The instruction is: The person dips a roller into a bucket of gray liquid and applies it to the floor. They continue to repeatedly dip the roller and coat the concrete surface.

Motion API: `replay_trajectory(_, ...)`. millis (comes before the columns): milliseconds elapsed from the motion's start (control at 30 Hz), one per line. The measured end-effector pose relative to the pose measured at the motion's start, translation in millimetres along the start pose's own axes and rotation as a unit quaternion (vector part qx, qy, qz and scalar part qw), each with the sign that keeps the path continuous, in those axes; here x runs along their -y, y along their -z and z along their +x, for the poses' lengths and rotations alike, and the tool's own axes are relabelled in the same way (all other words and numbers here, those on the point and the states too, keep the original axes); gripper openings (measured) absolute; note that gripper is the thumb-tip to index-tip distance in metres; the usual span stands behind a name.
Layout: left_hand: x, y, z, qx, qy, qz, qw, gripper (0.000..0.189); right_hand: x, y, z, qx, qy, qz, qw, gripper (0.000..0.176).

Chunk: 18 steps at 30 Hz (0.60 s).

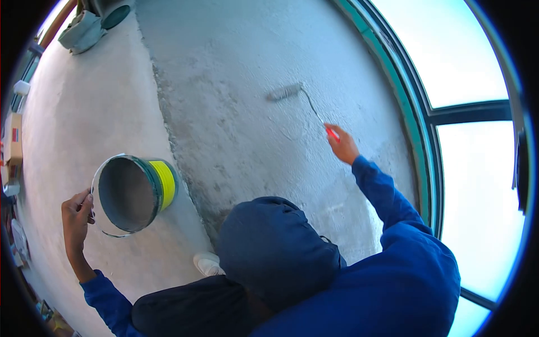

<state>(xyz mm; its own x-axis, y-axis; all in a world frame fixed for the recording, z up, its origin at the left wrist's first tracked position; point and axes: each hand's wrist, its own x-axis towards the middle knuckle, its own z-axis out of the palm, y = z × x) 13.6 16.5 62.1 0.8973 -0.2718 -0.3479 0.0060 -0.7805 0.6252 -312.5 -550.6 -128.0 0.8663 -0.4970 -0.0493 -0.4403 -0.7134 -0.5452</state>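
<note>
My right hand (343, 144) is closed around the red handle (332, 133) of a paint roller. Its grey, wet-looking roller head (284, 92) lies against the damp grey floor (247, 129). On the left, my left hand (77, 216) grips the thin wire handle (93, 194) of a dark green bucket. That bucket (129, 194) has a yellow label, is tilted with its mouth towards my left hand, and shows a grey inside.
Teal-edged window frames (426, 151) run along the right. A cloth-covered container (82, 32) stands at the top left beside a dark round lid (115, 17). Cardboard boxes (12, 140) line the far left. A light shoe (208, 263) shows below the bucket.
</note>
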Motion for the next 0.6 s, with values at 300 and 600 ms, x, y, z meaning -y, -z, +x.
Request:
replay_trajectory(300, 5.4, -0.1, -2.3, -0.002, -0.009, 0.015, 1.0, 0.03, 2.5, 29.9, -253.2, 0.041, -0.222, 0.021, 0.974, 0.038)
replay_trajectory(600, 14.9, -0.9, 1.0, 0.004, -0.006, 0.037, 0.999, 0.034, 9.4, 58.9, -345.1, 0.012, -0.301, 0.029, 0.953, 0.037)
